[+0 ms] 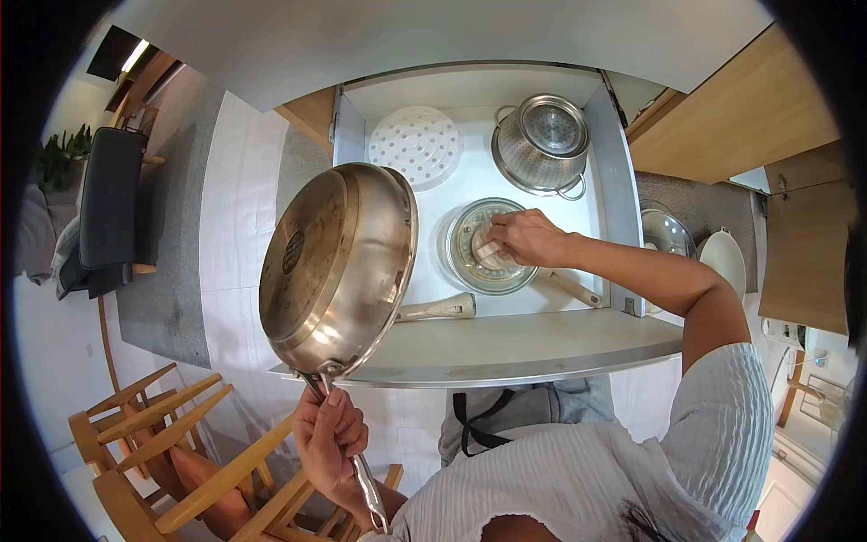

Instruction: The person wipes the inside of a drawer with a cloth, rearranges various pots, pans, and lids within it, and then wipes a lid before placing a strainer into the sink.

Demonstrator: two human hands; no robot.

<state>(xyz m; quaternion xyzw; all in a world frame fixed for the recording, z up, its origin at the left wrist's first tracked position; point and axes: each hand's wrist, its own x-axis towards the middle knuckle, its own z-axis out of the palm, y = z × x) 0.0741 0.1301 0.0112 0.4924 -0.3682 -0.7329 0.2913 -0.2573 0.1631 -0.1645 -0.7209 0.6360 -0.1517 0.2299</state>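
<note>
My left hand [332,438] is closed around the long metal handle of a stainless steel frying pan [339,262]. The pan is raised at the drawer's left side, its stained underside turned up and to the left. My right hand [528,237] reaches into the drawer, its fingers closed on the pale knob of a round glass lid [515,282]. A perforated pattern shows through the glass. Beside the lid, a beige handle [574,289] points to the lower right. Another beige handle [442,308] lies to the left, partly hidden by the pan.
The open white drawer [497,339] also holds a white perforated disc [415,147] and an upside-down steel colander [544,140]. Right of the drawer are another glass lid [666,233] and a white lid-like disc [724,260]. A wooden chair [181,452] stands at lower left.
</note>
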